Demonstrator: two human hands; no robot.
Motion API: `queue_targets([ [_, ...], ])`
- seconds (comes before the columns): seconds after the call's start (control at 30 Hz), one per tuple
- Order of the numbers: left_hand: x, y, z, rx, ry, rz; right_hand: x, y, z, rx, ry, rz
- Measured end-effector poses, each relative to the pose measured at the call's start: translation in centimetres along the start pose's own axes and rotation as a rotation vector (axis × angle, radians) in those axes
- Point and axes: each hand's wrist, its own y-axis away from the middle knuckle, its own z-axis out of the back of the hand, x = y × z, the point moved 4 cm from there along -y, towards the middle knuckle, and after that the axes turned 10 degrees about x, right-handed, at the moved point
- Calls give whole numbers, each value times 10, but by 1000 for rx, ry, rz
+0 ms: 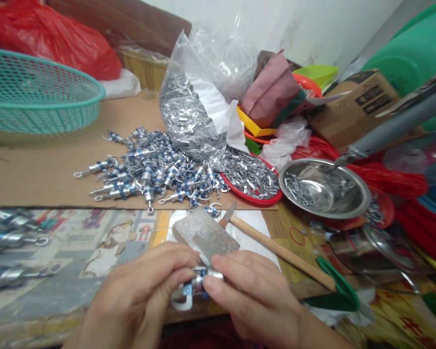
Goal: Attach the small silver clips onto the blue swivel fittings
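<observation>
Low in front of me, both hands pinch one small metal hook fitting, a silver cylinder with blue bands and a curved hook at its left end. My left hand grips it near the hook with thumb and fingers closed. My right hand holds the silver cylinder end between thumb and fingertips. The fingers hide part of the fitting. Just beyond the fingertips lies a grey block. Behind it spreads a heap of similar hook fittings, and several more fittings lie at the left.
A wooden handle lies diagonally right of the block, by a small pointed blade. Behind are a clear bag of metal clips, a red tray of clips and a steel bowl. A turquoise basket stands far left.
</observation>
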Motion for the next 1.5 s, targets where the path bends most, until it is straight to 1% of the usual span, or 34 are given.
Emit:
queue_targets([
  [0.13, 5, -5, 5, -28, 230, 177, 3, -5, -1, -5, -13, -67],
  [0.23, 12, -5, 1, -26, 348, 273, 3, -7, -4, 5, -41, -128],
  [0.33, 23, 2, -10, -41, 504, 372, 2, -6, -9, -28, -121, -203],
  [0.43, 34, 15, -26, -95, 761, 475, 2, -6, -13, -87, -222, -295],
  [0.53, 39, 23, -38, -122, 1004, 497, 4, -9, -14, -116, -284, -354],
  [0.57, 39, 23, -41, -112, 1049, 495, 4, -10, -14, -87, -314, -356],
  [0.63, 38, 22, -44, -100, 1091, 520, -4, -13, -12, 24, -398, -356],
  [0.67, 37, 21, -44, -105, 1107, 545, -13, -13, -10, 83, -419, -367],
  [0.73, 34, 17, -44, -140, 1130, 608, -47, -10, -3, 144, -312, -480],
  [0.77, 32, 16, -43, -155, 1135, 639, -69, -7, 2, 130, -188, -564],
  [0.8, 30, 14, -43, -161, 1134, 663, -94, -3, 8, 106, 16, -704],
  [0.83, 27, 12, -42, -157, 1130, 680, -118, 0, 11, 112, 94, -775],
  [0.9, 23, 9, -41, -154, 1109, 705, -157, 4, 8, 171, 161, -843],
  [0.93, 21, 8, -41, -156, 1099, 713, -171, 5, 4, 207, 172, -859],
  [1.0, 20, 7, -39, -164, 1085, 710, -188, 6, -6, 262, 198, -884],
  [1.07, 22, 6, -39, -173, 1073, 706, -196, 6, -12, 282, 222, -906],
  [1.17, 29, 6, -41, -187, 1102, 717, -202, 8, -9, 265, 231, -935],
  [1.27, 34, 6, -43, -203, 1144, 711, -199, 10, 3, 197, 202, -922],
  [1.33, 36, 6, -43, -207, 1149, 706, -181, 9, 9, 145, 167, -880],
  [1.37, 36, 6, -43, -207, 1150, 707, -166, 7, 10, 123, 130, -844],
  [1.43, 35, 7, -44, -204, 1157, 715, -125, 1, 5, 101, 28, -733],
  [1.47, 35, 7, -45, -204, 1158, 718, -100, -4, 0, 79, -105, -595],
  [1.5, 35, 7, -45, -207, 1159, 716, -75, -9, -5, 84, -193, -459],
])
